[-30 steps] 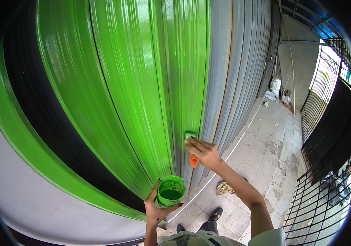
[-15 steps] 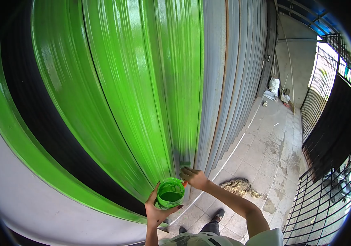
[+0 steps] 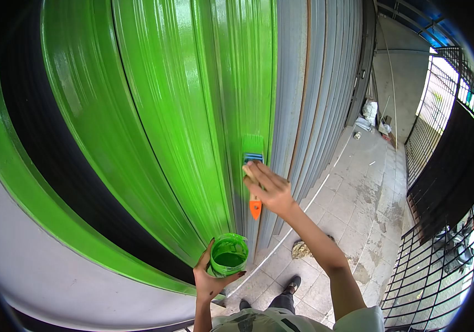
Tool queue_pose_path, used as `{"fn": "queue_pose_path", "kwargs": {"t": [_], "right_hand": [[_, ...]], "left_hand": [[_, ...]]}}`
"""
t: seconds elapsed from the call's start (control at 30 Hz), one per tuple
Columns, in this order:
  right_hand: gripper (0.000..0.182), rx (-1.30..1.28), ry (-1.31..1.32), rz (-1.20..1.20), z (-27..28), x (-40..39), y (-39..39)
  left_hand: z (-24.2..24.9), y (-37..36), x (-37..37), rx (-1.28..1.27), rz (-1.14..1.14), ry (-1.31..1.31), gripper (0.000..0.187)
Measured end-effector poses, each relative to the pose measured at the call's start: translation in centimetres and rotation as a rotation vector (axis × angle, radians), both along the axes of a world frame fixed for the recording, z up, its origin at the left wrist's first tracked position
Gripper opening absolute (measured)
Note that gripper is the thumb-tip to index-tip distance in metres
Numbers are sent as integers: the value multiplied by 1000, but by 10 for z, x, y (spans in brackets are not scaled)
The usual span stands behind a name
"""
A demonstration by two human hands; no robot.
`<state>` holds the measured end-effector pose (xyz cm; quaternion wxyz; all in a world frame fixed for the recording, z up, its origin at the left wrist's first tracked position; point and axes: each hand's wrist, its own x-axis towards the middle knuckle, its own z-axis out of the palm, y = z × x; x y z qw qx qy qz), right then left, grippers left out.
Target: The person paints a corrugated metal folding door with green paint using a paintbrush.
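My right hand grips a paintbrush with an orange-tipped wooden handle, its green bristles pressed against a ribbed metal panel. Glossy green paint covers the panel's left and upper parts; bare grey shows at the lower end of the strip below the brush. Lower down, my left hand wraps round a clear tub of green paint, held upright with its mouth facing me. Paint smears coat the inside of the tub's wall.
Unpainted grey ribbed panels continue to the right. A crumpled cloth or sack lies on the tiled floor, partly behind my right arm. Black metal grilles stand at the right, with white bags by the far wall.
My right hand has moved up the panel with the brush, from beside the tub's rim to well above it. The grey patch near the strip's lower end now looks greener. My left hand has barely moved.
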<state>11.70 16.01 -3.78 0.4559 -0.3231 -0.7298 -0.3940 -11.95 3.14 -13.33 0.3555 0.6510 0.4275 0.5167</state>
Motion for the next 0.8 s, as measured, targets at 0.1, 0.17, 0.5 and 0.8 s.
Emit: {"fn": "queue_pose_path", "kwargs": {"t": [0.1,0.17,0.5,0.8], "right_hand": [[10,-55,-78,-41,-76,0,10],[9,-179,-143,-53,-117,4,-2],[25,-498,-209,3,-217,18,-14],[13,-125,14,21,-65,22,-23]], "left_hand": [[1,4,1,2,-7,-24,97],[0,2,0,-13,-6,-33,97],[5,7,0,9,-34,-66,96],[5,-1,-1,14,-1,-33,96]]}}
